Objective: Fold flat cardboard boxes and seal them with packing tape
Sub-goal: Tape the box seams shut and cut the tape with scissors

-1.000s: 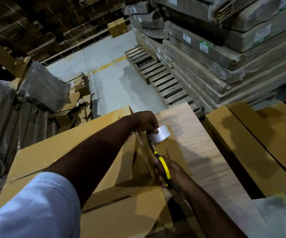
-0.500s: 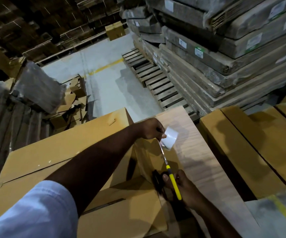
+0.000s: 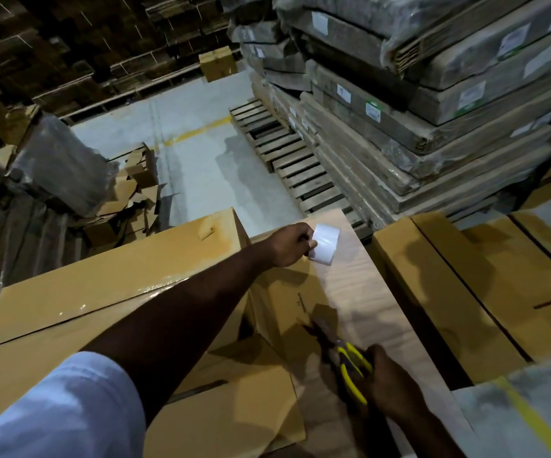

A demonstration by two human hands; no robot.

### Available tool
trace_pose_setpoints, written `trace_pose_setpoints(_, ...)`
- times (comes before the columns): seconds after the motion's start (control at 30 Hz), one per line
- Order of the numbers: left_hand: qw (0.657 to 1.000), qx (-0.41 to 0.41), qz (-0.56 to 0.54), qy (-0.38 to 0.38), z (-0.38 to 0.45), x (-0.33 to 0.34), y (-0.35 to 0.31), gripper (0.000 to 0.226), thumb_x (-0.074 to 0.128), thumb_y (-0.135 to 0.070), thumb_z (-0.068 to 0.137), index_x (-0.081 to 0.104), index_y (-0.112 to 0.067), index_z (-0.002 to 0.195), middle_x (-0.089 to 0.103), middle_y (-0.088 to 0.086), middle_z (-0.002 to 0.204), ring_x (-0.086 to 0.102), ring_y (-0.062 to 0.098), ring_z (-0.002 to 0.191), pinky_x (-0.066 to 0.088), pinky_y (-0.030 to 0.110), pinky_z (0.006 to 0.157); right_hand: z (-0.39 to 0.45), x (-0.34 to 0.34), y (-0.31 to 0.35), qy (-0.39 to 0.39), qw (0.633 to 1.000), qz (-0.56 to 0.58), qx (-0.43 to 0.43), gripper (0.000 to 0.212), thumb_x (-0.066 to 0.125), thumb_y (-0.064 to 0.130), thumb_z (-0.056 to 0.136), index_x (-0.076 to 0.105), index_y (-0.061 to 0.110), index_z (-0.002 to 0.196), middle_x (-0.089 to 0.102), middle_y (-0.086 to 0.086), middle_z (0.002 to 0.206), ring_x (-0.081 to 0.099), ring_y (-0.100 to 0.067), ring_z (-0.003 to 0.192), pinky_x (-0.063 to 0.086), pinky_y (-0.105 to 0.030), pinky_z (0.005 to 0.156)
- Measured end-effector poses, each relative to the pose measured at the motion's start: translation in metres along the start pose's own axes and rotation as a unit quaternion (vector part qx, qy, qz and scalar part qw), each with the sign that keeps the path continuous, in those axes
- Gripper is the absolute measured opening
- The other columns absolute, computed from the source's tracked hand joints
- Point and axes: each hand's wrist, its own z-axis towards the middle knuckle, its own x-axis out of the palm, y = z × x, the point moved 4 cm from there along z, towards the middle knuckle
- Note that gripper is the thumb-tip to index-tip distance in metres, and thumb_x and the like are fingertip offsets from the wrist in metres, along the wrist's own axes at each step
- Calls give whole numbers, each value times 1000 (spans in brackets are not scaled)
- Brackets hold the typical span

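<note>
Left hand [image 3: 289,245] grip is pinching the tape roll [image 3: 324,243] at frame centre, right hand [image 3: 388,380] is gripping scissors [image 3: 347,358] lower right; box [image 3: 109,292] centre-left is looking sealed along its glossy seam, nearer flaps [image 3: 234,391] still waiting.

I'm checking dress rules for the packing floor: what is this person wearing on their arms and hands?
The left arm has a short pale blue sleeve ending near the elbow; the forearm is bare. The left hand and right hand wear no gloves. No watch or rings show.
</note>
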Motion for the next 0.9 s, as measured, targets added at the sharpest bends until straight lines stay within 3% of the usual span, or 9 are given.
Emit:
trace_pose_setpoints(0.1, 999, 30, -12, 31, -9, 0, -6, 8, 55, -11, 106, 60, -6, 102, 66, 8, 95, 61, 23, 87, 48, 32, 80, 12, -3, -13, -113, 991, -54, 54, 50, 61, 74, 87, 44, 29, 98, 67, -4, 105, 69, -33, 109, 53, -40, 85)
trace_pose_setpoints(0.2, 997, 46, -8, 64, -18, 0, -12, 12, 52, -10, 107, 59, -13, 98, 61, -2, 88, 55, 10, 80, 45, 27, 76, 20, 0, -8, -167, 985, -35, 7, 44, 62, 65, 93, 56, 30, 119, 64, -6, 115, 66, -34, 112, 52, -42, 86)
trace_pose_setpoints(0.3, 994, 38, 5, 102, -29, -1, -18, 17, 51, -10, 107, 61, -13, 94, 61, 1, 88, 56, 10, 78, 48, 25, 76, 49, 13, -15, -95, 993, -8, -70, 49, 57, 64, 96, 52, 44, 139, 63, -2, 128, 63, -29, 120, 54, -45, 97)
trace_pose_setpoints(0.4, 987, 29, 38, 151, -41, -2, -25, 25, 52, -9, 107, 63, -15, 86, 59, -9, 82, 51, -5, 71, 42, 15, 70, 52, -5, 17, -63, 990, -23, -124, 61, 62, 56, 90, 49, 34, 145, 63, -1, 138, 62, -26, 129, 52, -40, 102)
trace_pose_setpoints(0.5, 976, 8, 74, 207, -55, -4, -37, 26, 51, -16, 109, 71, -5, 122, 69, -1, 114, 57, 4, 98, 42, 14, 80, 28, -47, 78, -59, 953, 192, -225, 85, 80, 32, 93, 28, 42, 160, 38, 35, 156, 47, 15, 132, 50, -18, 101)
trace_pose_setpoints(0.6, 972, 0, 71, 225, -67, -12, -48, 30, 53, -23, 109, 70, -10, 131, 68, -3, 120, 59, 12, 110, 43, 24, 91, 20, -66, 113, -35, 930, 207, -300, 74, 81, 19, 93, 45, 34, 156, 56, 20, 150, 57, 4, 130, 52, -21, 96)
trace_pose_setpoints(0.73, 995, 3, 55, 82, -73, -36, -41, 28, 58, -17, 106, 70, -10, 130, 68, 5, 134, 60, 21, 127, 39, 27, 105, 24, -71, 113, -36, 932, 214, -292, 54, 89, 33, 83, 65, 37, 132, 74, 9, 120, 72, -12, 106, 61, -40, 86)
trace_pose_setpoints(0.83, 949, -126, 203, -206, -92, -57, -4, 66, 61, -26, 100, 35, -17, 160, 29, 13, 168, 17, 29, 158, -1, 43, 126, 28, -71, 102, -78, 924, 276, -254, 50, 89, 28, 83, 68, 31, 128, 76, 8, 116, 75, -12, 100, 63, -45, 84)
trace_pose_setpoints(0.9, 917, -260, 202, -223, -112, -51, 21, 96, 63, -36, 93, 4, -11, 165, -5, 16, 173, -13, 35, 159, -17, 52, 121, 31, -66, 93, -115, 917, 307, -226, 47, 88, 31, 85, 67, 30, 127, 76, 9, 115, 75, -10, 100, 64, -47, 83)
